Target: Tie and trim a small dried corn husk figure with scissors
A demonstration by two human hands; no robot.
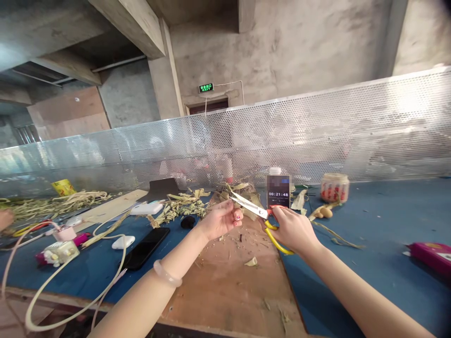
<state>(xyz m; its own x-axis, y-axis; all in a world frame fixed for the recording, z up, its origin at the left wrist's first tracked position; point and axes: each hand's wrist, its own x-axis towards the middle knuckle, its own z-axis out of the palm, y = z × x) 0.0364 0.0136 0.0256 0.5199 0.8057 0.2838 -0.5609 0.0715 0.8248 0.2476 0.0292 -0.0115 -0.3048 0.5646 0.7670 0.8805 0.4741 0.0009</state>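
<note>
My right hand grips a pair of scissors by its yellow and red handles. The blades point left and slightly up, a little apart. My left hand is closed, thumb and fingers pinched together right beside the blade tips. Whatever lies in that pinch is too small or too hidden to name. Behind the blades sits a heap of dried plant matter. Below both hands, a brown board is strewn with dry scraps.
Left of the board lie dried buds, a black phone, a white charging cable and long dried stalks. An upright phone shows a timer. A jar stands right. Another person's hand shows far left.
</note>
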